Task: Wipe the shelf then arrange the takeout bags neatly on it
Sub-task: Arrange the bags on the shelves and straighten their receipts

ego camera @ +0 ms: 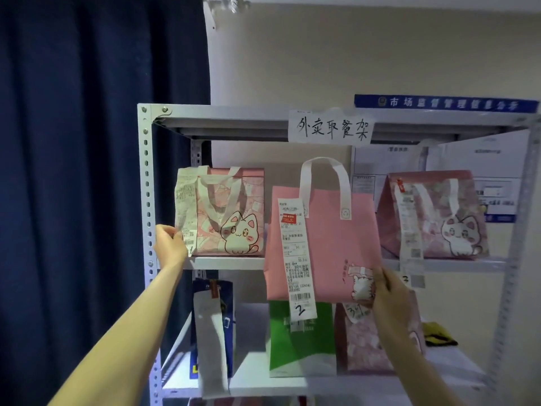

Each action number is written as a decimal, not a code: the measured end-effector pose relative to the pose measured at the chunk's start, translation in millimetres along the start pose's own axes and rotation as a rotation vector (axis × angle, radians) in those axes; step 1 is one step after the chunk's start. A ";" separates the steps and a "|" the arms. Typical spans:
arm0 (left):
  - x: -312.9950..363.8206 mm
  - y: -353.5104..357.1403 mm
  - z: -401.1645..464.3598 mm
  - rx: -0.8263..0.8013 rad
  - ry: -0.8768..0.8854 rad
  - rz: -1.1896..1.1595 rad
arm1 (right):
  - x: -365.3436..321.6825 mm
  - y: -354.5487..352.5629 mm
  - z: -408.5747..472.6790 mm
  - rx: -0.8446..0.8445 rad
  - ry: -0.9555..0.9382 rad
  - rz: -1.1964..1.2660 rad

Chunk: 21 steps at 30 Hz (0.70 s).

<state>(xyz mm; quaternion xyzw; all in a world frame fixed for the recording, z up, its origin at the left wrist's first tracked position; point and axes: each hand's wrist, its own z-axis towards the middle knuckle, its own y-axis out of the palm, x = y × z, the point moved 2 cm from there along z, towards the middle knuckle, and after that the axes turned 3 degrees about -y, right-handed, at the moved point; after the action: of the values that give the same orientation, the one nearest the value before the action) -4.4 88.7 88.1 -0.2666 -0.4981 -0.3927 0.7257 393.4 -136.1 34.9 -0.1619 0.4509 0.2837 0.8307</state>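
Observation:
A white metal shelf unit [225,262] stands against the wall. On its upper board sits a pink cat-print bag [234,212] at the left, and my left hand [169,244] pinches the long receipt hanging at that bag's left corner. My right hand [389,291] grips the lower right corner of a plain pink bag [325,247] with white handles and a receipt marked 2, holding it in front of the board's middle. Another pink cat-print bag [433,215] stands at the right of the same board.
The lower board [257,382] carries a blue bag [210,326], a green and white bag [301,338] and a pink bag [366,341], with a yellow cloth [439,335] at its right. A dark blue curtain [87,171] hangs at the left. A handwritten paper sign [330,127] is taped to the top board.

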 end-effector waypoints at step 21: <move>59.6 54.7 -168.1 -0.373 0.323 -0.364 | -12.1 -18.2 28.8 0.119 -0.024 0.027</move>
<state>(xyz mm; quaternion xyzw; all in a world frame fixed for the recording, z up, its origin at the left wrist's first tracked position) 139.3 -30.2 83.2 -0.2356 -0.3350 -0.6383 0.6518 418.3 -139.3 60.9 -0.1030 0.4592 0.2694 0.8402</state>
